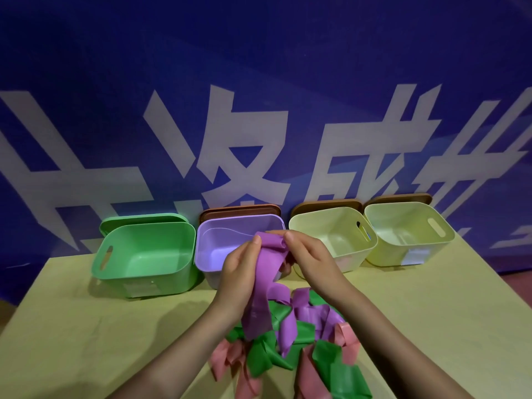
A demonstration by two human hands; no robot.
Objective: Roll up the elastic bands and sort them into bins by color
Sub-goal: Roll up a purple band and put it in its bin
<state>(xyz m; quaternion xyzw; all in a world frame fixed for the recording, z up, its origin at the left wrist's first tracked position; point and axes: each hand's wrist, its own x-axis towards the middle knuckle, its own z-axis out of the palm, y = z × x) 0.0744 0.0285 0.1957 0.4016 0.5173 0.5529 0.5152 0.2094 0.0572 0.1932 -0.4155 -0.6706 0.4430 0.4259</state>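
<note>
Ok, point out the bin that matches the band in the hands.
The purple bin, second from the left, right behind the hands. It alone matches the purple band; the others are one green bin and two pale yellow bins.

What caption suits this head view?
Both hands hold a purple band above the purple bin, unsorted bands below.

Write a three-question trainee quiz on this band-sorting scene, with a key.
1. True or false: both hands hold the purple band.
2. Which bin stands at the far left? A green B purple C yellow
3. Fill in: the loose pile holds purple, green and ____ bands.

Key: 1 true. 2 A, the green bin; the purple bin is next to it. 3 pink.
</note>
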